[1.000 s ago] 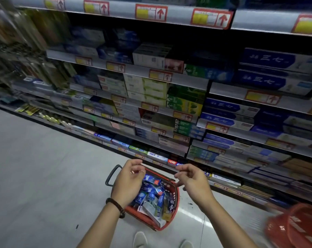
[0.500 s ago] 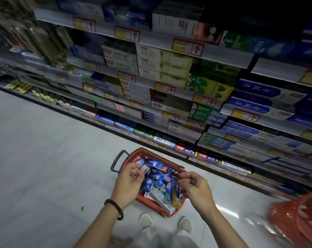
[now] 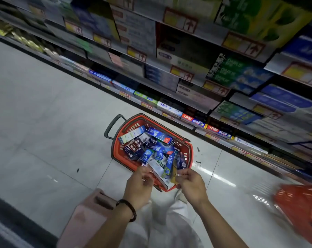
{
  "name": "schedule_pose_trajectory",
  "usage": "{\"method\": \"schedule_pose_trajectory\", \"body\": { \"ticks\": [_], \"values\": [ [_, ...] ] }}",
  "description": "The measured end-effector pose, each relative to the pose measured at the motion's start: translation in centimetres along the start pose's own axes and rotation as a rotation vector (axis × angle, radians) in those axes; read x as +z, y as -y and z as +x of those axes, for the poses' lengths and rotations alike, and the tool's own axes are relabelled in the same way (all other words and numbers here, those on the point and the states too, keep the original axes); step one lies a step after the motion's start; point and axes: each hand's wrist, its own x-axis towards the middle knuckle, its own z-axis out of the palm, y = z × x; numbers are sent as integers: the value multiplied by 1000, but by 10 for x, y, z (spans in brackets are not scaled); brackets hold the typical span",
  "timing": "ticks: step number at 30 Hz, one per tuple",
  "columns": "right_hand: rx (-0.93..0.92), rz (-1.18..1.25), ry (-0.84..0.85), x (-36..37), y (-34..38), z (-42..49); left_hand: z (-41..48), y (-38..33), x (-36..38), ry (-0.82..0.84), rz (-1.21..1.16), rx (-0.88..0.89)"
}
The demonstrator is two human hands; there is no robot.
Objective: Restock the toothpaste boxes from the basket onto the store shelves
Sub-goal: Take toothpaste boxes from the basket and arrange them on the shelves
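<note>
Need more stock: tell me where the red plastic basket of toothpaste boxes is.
In the head view's centre, the red plastic basket sits on the tiled floor, before the lowest store shelf, just beyond the left hand and right hand.

Basket ahead of left hand and right hand: red, dark grey handle. Toothpaste boxes in it: mostly blue and white, some maroon. Bracelet at left wrist: dark brown beads. Stool below left hand: pink. Second basket right of right hand: red. Shelf tags beyond: yellow, red arrows.
</note>
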Motion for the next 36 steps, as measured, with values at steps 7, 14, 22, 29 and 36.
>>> {"method": "schedule_pose_trajectory", "body": {
  "ticks": [7,14,22,29,36],
  "values": [
    [84,-115,5,35,-57,53,43,55,48,35,27,-71],
    [94,-303,-32,68,-83,100,71,97,82,66,59,-144],
    [-23,-452,-98,105,-103,159,65,150,115,108,49,-198],
    [-24,-560,-111,124,-108,184,61,179,138,53,-10,-270],
    [43,-638,-109,132,-104,183,57,173,131,107,5,-244]
  ]
}}
